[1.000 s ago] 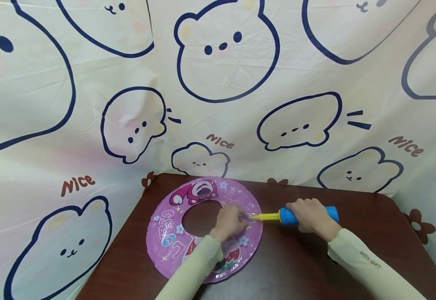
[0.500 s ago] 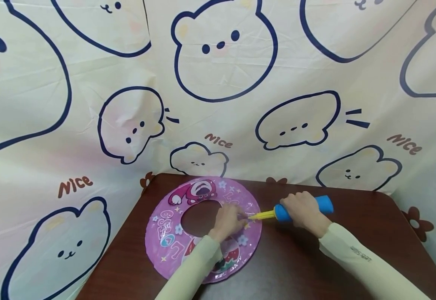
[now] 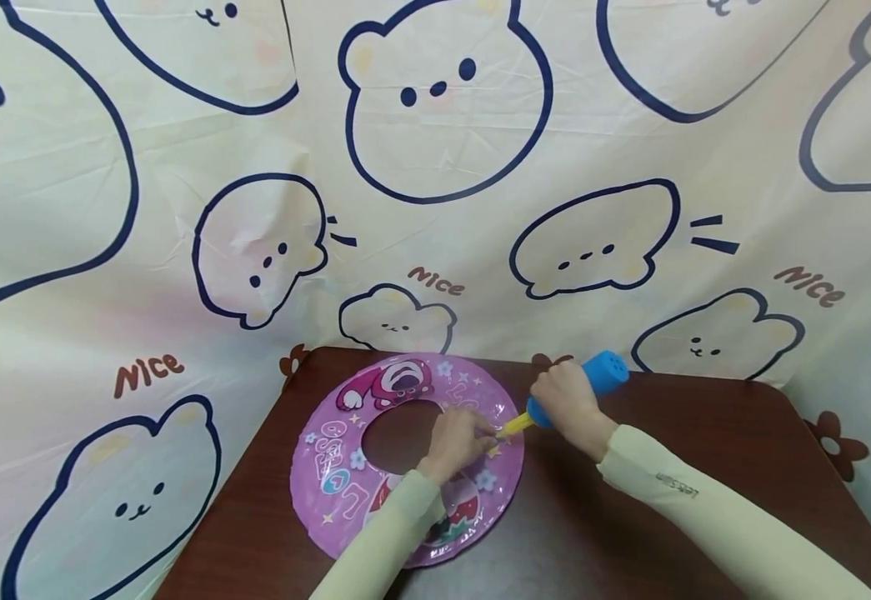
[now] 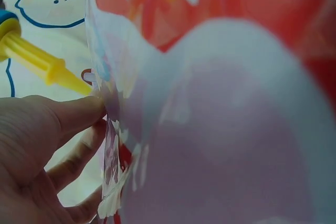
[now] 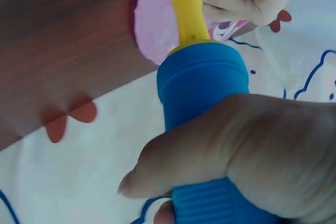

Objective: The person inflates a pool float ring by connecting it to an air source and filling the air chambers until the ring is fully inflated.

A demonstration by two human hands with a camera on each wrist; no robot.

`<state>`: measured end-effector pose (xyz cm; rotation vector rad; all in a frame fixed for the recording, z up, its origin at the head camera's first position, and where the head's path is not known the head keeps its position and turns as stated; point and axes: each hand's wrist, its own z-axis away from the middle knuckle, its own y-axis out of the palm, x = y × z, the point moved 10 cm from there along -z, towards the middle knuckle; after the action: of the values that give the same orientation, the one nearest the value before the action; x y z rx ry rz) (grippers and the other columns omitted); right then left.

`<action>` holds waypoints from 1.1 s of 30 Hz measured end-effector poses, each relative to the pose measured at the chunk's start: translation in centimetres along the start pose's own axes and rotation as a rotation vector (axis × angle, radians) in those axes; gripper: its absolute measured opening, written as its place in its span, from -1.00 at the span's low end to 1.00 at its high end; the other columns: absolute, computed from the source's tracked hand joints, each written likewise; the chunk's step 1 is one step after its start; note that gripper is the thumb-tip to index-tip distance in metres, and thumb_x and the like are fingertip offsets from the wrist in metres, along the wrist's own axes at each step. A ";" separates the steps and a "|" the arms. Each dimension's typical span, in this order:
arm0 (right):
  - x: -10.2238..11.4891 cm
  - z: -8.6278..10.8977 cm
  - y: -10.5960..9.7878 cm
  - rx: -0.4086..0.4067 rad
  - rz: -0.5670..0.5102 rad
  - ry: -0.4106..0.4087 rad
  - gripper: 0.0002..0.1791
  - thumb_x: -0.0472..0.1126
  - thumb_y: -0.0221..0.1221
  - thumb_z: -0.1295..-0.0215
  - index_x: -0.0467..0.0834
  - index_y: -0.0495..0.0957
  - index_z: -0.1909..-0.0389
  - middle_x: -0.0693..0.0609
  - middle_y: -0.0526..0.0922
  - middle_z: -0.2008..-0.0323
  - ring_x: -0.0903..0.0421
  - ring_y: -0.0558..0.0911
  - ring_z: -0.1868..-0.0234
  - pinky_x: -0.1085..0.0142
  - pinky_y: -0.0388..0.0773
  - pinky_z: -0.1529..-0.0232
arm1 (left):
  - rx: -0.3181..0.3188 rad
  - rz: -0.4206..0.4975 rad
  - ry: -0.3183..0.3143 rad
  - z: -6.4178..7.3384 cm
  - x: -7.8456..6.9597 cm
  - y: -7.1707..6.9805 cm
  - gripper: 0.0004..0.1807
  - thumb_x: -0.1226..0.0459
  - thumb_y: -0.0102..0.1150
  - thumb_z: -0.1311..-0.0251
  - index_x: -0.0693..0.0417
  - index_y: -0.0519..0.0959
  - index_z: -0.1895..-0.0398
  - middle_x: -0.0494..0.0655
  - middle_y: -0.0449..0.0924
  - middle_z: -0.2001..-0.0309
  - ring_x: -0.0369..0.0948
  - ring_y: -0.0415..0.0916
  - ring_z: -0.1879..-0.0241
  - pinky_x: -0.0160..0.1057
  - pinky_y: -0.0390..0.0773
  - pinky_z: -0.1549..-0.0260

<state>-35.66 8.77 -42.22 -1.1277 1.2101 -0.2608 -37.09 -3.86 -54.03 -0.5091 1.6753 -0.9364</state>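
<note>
A pink inflatable swim ring (image 3: 322,492) with a printed bear and strawberry lies on the dark table. My left hand (image 3: 453,442) pinches the ring's clear valve area on its right side, thumb and finger together, as the left wrist view shows. My right hand (image 3: 572,404) grips a blue hand pump (image 3: 606,372) round its body, tilted with its rear end raised. The pump's yellow nozzle (image 5: 189,14) points down to the valve beside my left fingertips. In the left wrist view the nozzle tip (image 4: 79,85) meets the thumb tip; how far it sits inside is hidden.
The brown table (image 3: 675,500) extends to the right and front of the ring. Behind and to the left hangs a cream cloth (image 3: 435,242) printed with bear outlines, meeting the table's back edge.
My right hand has moved left and up with the pump, swinging it from nearly level to a steep tilt. The left hand and ring have stayed in place.
</note>
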 end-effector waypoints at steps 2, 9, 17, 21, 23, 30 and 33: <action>0.5 -0.5 -0.4 0.007 0.058 -0.022 -0.50 0.15 0.69 0.11 -0.13 0.79 0.32 -0.01 0.76 0.51 0.08 0.61 0.58 0.24 0.75 0.27 | 0.002 -0.003 0.002 -0.1 0.0 0.0 -0.87 0.17 0.51 -0.28 -0.12 0.86 0.14 -0.31 0.77 0.34 -0.36 0.50 0.42 -0.31 0.52 0.31; 1.6 -1.6 -1.0 0.004 0.178 -0.071 -0.50 0.17 0.67 0.09 -0.12 0.80 0.31 -0.02 0.77 0.50 0.10 0.57 0.56 0.29 0.71 0.29 | -0.033 -0.075 0.041 -0.4 -0.3 -0.2 -0.87 0.14 0.55 -0.24 -0.13 0.87 0.18 -0.29 0.82 0.33 -0.40 0.52 0.41 -0.27 0.51 0.22; 3.6 -2.4 -1.8 -0.028 0.407 -0.182 -0.52 0.10 0.68 0.10 -0.09 0.79 0.24 0.02 0.76 0.49 0.09 0.48 0.53 0.32 0.57 0.30 | -0.056 -0.074 0.047 -0.5 -0.5 -0.2 -0.88 0.15 0.56 -0.22 -0.12 0.87 0.21 -0.26 0.84 0.31 -0.33 0.61 0.33 -0.09 0.54 0.00; 4.2 -2.7 -2.2 -0.033 0.498 -0.204 -0.56 -0.02 0.68 0.11 -0.12 0.76 0.24 0.02 0.72 0.52 0.09 0.44 0.54 0.32 0.52 0.32 | -0.079 -0.091 0.060 -0.6 -0.7 -0.1 -0.88 0.14 0.56 -0.20 -0.13 0.87 0.22 -0.23 0.86 0.26 -0.25 0.70 0.22 0.06 0.51 -0.19; 4.1 -2.6 -2.0 -0.016 0.488 -0.195 -0.55 -0.04 0.69 0.13 -0.11 0.76 0.22 0.02 0.74 0.48 0.08 0.49 0.52 0.30 0.57 0.28 | -0.089 -0.105 0.069 -0.7 -1.0 -0.2 -0.87 0.14 0.57 -0.18 -0.13 0.87 0.22 -0.23 0.86 0.25 -0.24 0.72 0.21 0.08 0.53 -0.20; 2.8 -1.9 -0.8 0.011 0.306 -0.109 -0.49 0.11 0.71 0.17 -0.06 0.79 0.24 0.01 0.79 0.43 0.07 0.63 0.46 0.23 0.69 0.18 | -0.078 -0.139 0.071 -0.5 -1.5 -0.6 -0.88 0.16 0.59 -0.17 -0.12 0.88 0.24 -0.23 0.86 0.29 -0.28 0.68 0.30 -0.11 0.60 0.04; 2.5 -1.4 -0.5 -0.006 0.253 -0.083 -0.45 0.20 0.69 0.15 -0.10 0.80 0.26 0.01 0.77 0.47 0.09 0.62 0.49 0.23 0.72 0.18 | -0.049 -0.118 0.039 -0.3 -1.2 -0.7 -0.88 0.17 0.57 -0.19 -0.11 0.88 0.22 -0.24 0.86 0.30 -0.32 0.60 0.36 -0.25 0.52 0.24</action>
<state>-35.66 5.97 -43.21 -0.9690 1.2653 -0.0176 -37.09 -3.30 -52.69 -0.6320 1.7218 -0.9977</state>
